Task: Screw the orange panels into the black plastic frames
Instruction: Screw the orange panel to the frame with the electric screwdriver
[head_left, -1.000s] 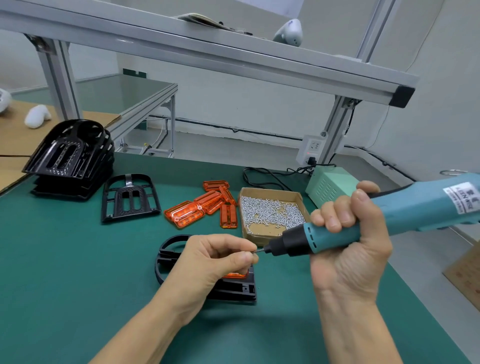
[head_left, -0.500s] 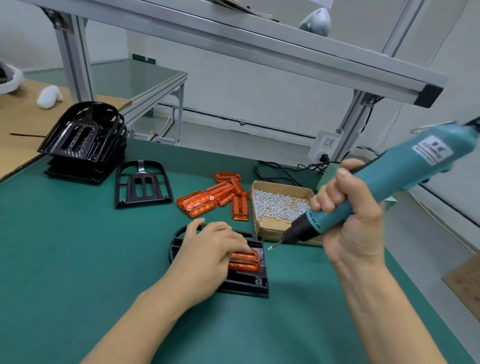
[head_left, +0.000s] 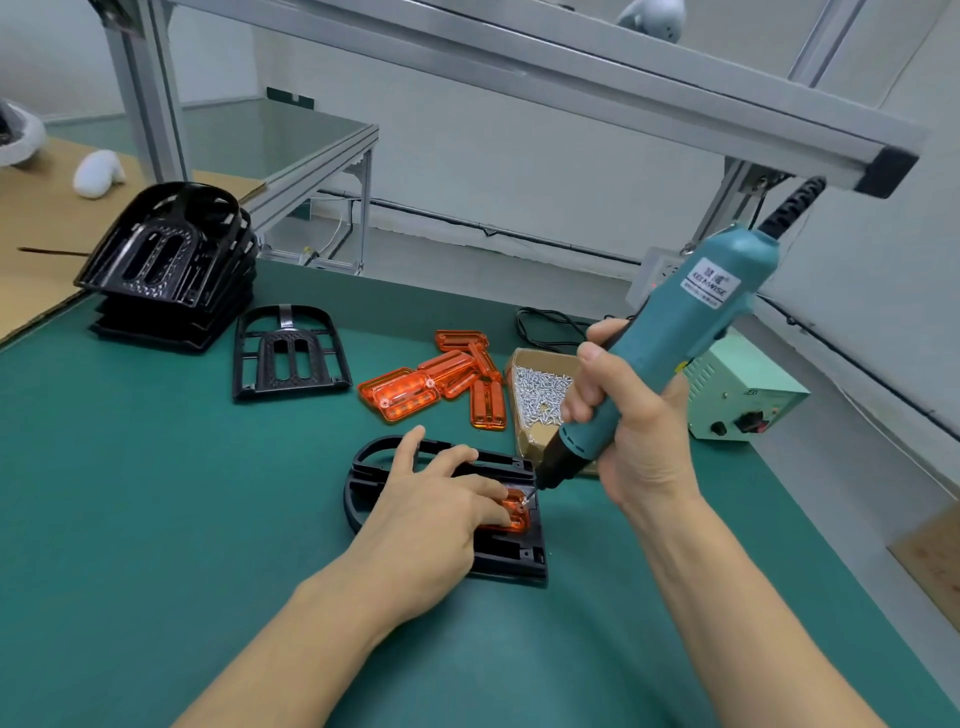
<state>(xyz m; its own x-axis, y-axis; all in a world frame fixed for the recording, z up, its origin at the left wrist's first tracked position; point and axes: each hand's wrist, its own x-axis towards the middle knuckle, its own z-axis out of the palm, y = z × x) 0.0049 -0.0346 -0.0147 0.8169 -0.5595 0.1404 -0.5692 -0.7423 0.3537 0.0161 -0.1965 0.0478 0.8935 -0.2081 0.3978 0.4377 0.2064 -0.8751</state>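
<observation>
Left hand (head_left: 439, 512) flat, pressing glossy orange panel (head_left: 514, 514) into black frame (head_left: 511, 561); right hand (head_left: 636, 431) gripping teal screwdriver (head_left: 675, 338).

Orange panel (head_left: 514, 512) seated in black frame (head_left: 511, 558), flat on mat, spare panels (head_left: 410, 397) behind

A pale green power box (head_left: 737, 397) with a black knob and a switch on its front stood on the green bench (head_left: 156, 493) at about three o'clock, a black cable (head_left: 545, 325) coiled just beside it at one o'clock. Above ran an aluminium rail (head_left: 519, 78) with a white rounded object (head_left: 652, 15) on top. At ten o'clock lay a wooden surface (head_left: 31, 218) bearing another white object (head_left: 98, 174).
</observation>
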